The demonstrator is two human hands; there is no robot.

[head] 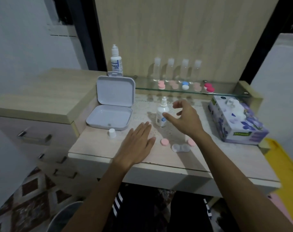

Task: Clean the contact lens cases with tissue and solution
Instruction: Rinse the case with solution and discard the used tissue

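At a glass-topped dressing table, our right hand hovers with fingers spread and loosely bent around nothing, its thumb just beside the uncapped solution bottle standing upright. Our left hand lies flat and open on the tabletop, gripping nothing, just left of the bottle's base.

Below the right wrist sits the clear contact lens case, both wells open, with one pink cap to its left and a second pink cap partly hidden by the forearm. The bottle's white cap stands well off to the left of the flat hand, near the open white storage box. The tissue box waits to the right of the reaching hand.

The step, as we judge it, is taking up the bottle. We should close round its body low and firmly, since it stands narrow and open-nozzled, then carry it upright over the wells and squeeze gently.
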